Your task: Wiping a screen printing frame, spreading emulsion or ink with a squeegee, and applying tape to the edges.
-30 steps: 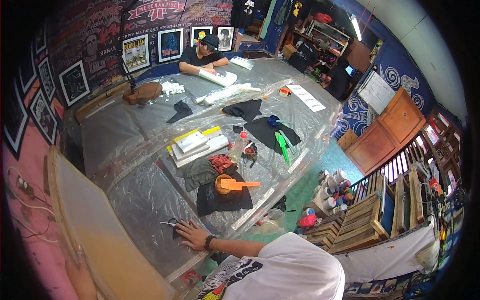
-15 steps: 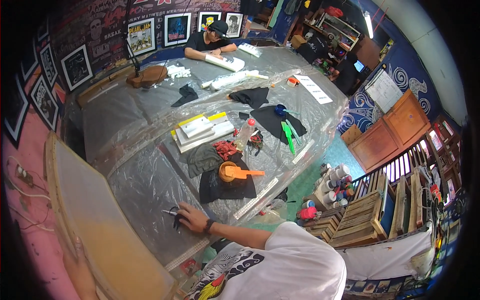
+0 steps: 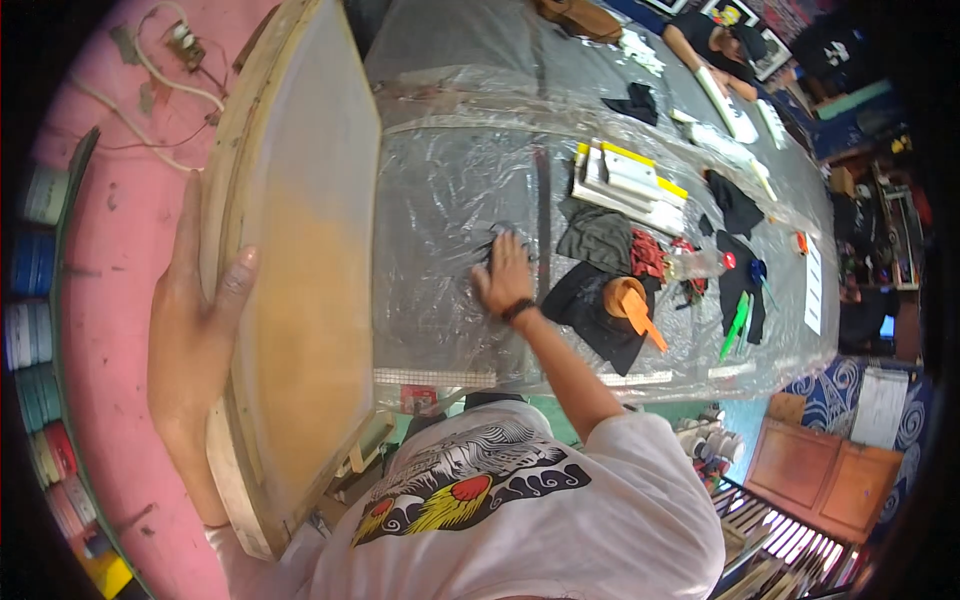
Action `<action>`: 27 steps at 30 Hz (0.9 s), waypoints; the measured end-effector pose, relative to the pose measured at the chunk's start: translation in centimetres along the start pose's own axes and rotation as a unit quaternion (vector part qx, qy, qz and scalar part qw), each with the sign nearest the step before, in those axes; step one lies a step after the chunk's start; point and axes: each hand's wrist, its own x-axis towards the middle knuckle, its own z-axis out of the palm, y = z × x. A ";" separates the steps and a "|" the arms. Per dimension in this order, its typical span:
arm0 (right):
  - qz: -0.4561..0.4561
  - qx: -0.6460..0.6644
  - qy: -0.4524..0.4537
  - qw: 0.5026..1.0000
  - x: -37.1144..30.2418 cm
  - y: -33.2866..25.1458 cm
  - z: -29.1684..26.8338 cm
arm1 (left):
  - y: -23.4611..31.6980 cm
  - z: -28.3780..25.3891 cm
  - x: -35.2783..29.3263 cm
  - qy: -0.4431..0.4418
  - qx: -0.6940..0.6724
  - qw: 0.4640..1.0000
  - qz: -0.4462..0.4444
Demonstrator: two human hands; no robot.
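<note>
My left hand (image 3: 195,330) grips the edge of a large wooden screen-printing frame (image 3: 310,300), thumb on the near face and fingers along the outer side. Its pale mesh carries a yellowish area over the lower part. The frame stands on edge beside the table's left end. My right hand (image 3: 508,275) lies flat on the plastic-covered table (image 3: 440,300), fingers stretched out. A small dark object (image 3: 492,243) shows by its fingertips, mostly covered and too unclear to name.
Right of my hand, an orange scraper (image 3: 640,318) rests in a brown tub on black cloth (image 3: 580,310). Beyond are white boards (image 3: 630,185) with yellow edges, a red-capped bottle (image 3: 695,264) and a green tool (image 3: 735,325). Another person (image 3: 715,50) works at the far side.
My view has swung left, bringing the screen frame and my left hand further into sight. My right hand now covers more of the dark object beside it.
</note>
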 end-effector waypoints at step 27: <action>-0.384 0.078 -0.009 0.920 19.7 -8.7 6.9 | 0.3 -0.2 0.5 -0.026 -0.024 0.999 0.003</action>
